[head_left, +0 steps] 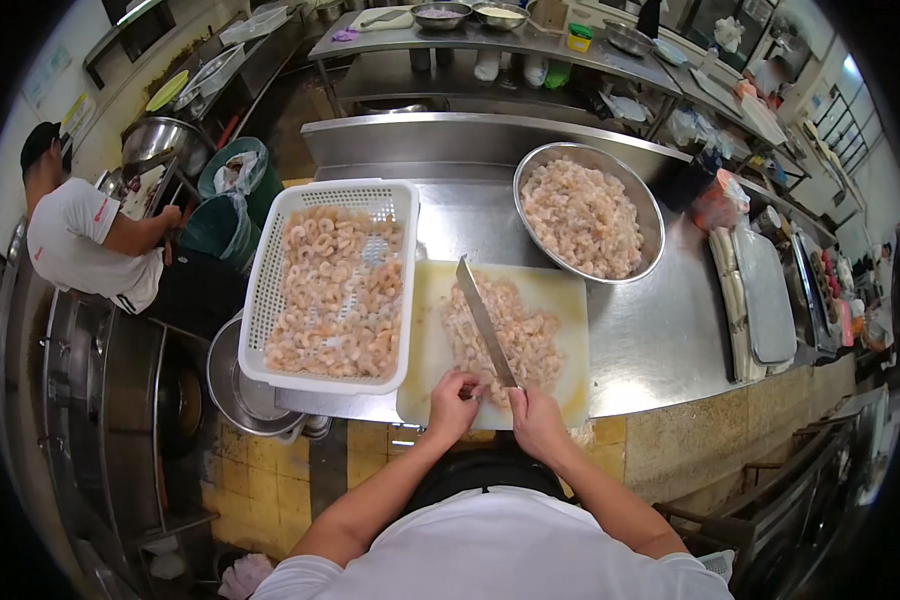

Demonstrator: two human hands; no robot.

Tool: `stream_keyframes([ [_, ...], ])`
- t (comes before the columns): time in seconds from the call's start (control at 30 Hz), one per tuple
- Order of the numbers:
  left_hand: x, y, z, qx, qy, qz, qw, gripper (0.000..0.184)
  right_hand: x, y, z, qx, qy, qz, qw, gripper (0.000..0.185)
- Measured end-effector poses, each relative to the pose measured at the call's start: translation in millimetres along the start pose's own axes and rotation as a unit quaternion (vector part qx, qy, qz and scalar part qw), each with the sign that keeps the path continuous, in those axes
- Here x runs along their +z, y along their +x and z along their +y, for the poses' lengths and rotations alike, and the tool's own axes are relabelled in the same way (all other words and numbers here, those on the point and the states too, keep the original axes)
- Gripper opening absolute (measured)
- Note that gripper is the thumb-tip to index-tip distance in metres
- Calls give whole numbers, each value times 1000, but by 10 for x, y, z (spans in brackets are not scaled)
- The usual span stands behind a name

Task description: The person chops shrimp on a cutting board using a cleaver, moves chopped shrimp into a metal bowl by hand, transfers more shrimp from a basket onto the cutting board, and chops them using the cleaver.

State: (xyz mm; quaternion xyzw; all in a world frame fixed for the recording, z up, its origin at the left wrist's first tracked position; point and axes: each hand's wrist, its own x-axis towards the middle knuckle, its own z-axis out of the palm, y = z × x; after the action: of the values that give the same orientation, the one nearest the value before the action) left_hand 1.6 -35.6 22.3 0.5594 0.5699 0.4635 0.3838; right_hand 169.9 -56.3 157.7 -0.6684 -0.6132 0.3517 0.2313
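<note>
My right hand (pixel 537 420) is wrapped round the handle of a large knife (pixel 487 325). The blade points away from me, slanting up and left over a pile of chopped shrimp (pixel 532 345) on the cutting board (pixel 427 335). At the near left side of that pile is my left hand (pixel 454 407), its fingers curled together; what they pinch, if anything, is too small to make out. Left of the board, a white perforated basket (pixel 409 230) holds whole peeled shrimp (pixel 320 290). Behind the board to the right, a steel bowl (pixel 659 250) is heaped with shrimp pieces (pixel 583 215).
Under the basket's left edge stands a metal pot (pixel 232 390). A co-worker (pixel 95 230) in a white shirt works at the left, near green bins (pixel 220 225). Trays (pixel 763 300) lie on the right of the steel table (pixel 640 350). Another steel counter (pixel 400 40) runs behind.
</note>
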Motion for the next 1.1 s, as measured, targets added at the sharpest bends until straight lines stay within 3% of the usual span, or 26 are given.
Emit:
stream_keyframes([
  [0.13, 5, -42, -58, -24, -22, 15, 999, 17, -10, -145, -78, -5, 19, 10, 1000, 38],
  [0.23, 55, -46, -238, -52, -55, 14, 997, 18, 456, -6, 502, -12, -39, -6, 999, 34],
  [0.53, 45, -57, -266, -92, -98, 54, 989, 19, -16, -132, -168, -7, 36, -22, 999, 43],
  [0.63, 13, -69, -276, -92, -92, 55, 990, 21, 428, 17, 379, -28, -36, -20, 999, 42],
  [0.77, -106, -101, -179, -69, -26, 29, 997, 24, 447, 113, 422, 5, -9, -20, 1000, 38],
  [0.87, -309, -161, 234, -11, 98, -150, 984, 26, 187, 81, 245, 5, 13, -13, 1000, 39],
  [0.9, -221, -187, 132, 114, 129, -112, 979, 26, 90, 56, 173, 11, 21, -11, 1000, 39],
  [1.0, -168, -173, 173, 75, 175, -175, 966, 25, -109, 0, 13, 13, 42, -3, 999, 39],
  [1.1, -98, -91, 122, 72, 165, -131, 975, 24, -205, -63, -57, 4, 47, 13, 999, 38],
])
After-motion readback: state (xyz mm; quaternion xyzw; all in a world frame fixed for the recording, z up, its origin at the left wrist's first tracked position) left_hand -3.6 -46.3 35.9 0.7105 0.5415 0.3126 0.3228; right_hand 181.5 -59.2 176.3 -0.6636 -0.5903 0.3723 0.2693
